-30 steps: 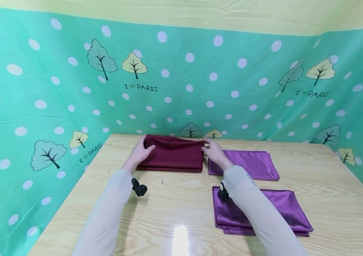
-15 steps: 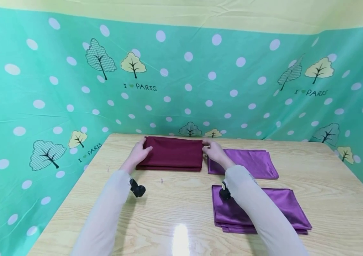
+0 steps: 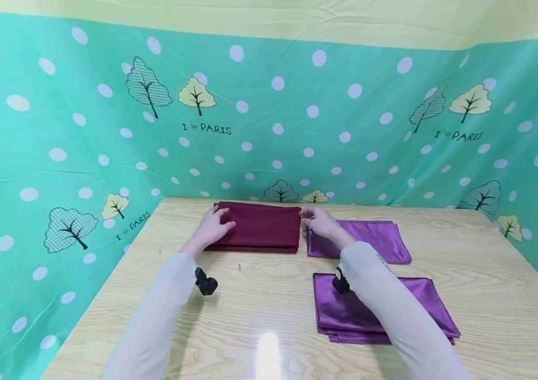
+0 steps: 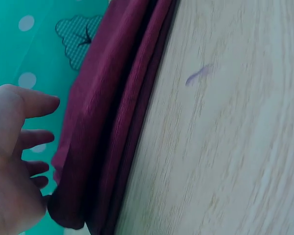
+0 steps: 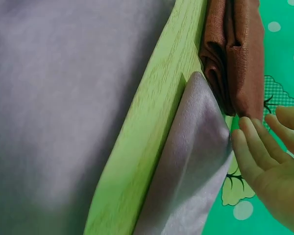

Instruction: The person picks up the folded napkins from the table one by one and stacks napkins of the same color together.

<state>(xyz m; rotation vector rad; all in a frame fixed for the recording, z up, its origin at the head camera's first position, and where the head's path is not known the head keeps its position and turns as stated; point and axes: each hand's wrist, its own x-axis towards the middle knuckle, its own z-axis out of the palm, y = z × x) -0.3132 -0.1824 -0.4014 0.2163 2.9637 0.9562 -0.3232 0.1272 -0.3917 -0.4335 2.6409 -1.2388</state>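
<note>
A folded maroon cloth (image 3: 264,228) lies at the back of the wooden table. My left hand (image 3: 209,228) is at its left end, fingers and thumb spread apart over that corner. In the left wrist view the cloth's layered folds (image 4: 122,117) run beside the hand (image 4: 14,156), which pinches nothing. At the opposite end my right hand (image 3: 320,221) has its fingertips right by the far right corner. The right wrist view shows those fingers (image 5: 255,147) fairly straight, just below the end of the cloth (image 5: 235,58), gripping nothing.
Right of the maroon cloth lies a folded purple cloth (image 3: 378,240), partly under my right forearm in the head view. A thicker folded purple cloth (image 3: 345,316) is nearer the front. A green dotted curtain (image 3: 269,132) hangs behind and left of the table (image 3: 231,316).
Both hands have loosened from the ends of the maroon cloth. The left fingers have spread and shifted slightly right; the right hand has eased slightly off its corner. The cloth stays in place.
</note>
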